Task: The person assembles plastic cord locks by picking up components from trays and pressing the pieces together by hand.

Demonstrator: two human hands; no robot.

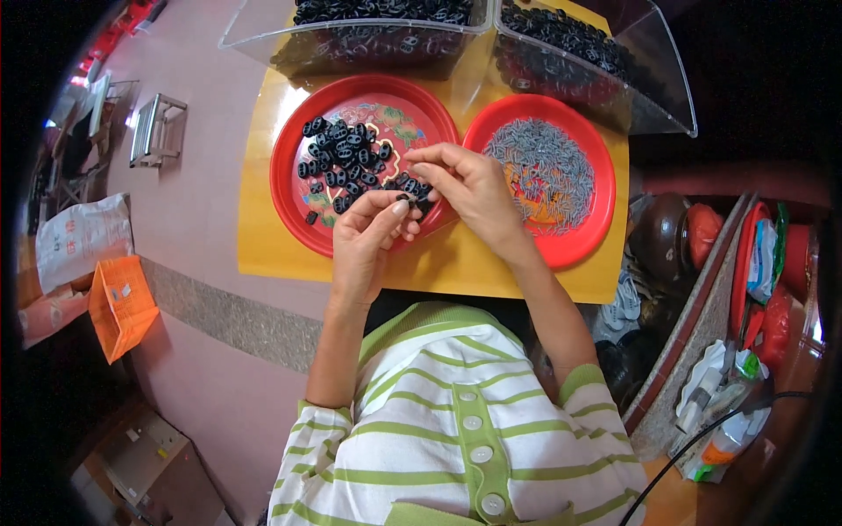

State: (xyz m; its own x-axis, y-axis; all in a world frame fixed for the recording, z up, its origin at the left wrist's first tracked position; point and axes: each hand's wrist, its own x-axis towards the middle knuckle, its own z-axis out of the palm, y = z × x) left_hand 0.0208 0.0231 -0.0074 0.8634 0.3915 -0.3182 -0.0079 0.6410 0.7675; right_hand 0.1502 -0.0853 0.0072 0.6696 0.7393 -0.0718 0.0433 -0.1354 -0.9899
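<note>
My left hand (364, 235) is closed in a pinch over the near edge of a round red tray (289, 228), holding a small black plastic piece (406, 200) between thumb and fingers. My right hand (478, 191) is just to its right, thumb and forefinger brought together. Whatever those fingertips hold, if anything, is too small to make out. In the red tray lies a loose heap of small black oval pieces (338, 153) with slots. A second red tray (601, 210) to the right holds many short grey pins (557, 162).
Two clear plastic bins, a left bin (351, 53) and a right bin (570, 74), hold more black pieces at the table's far side. The trays rest on a yellow tabletop (263, 237). At left are a metal stool (156, 131) and an orange bag (123, 307); shelved goods (719, 394) stand at right.
</note>
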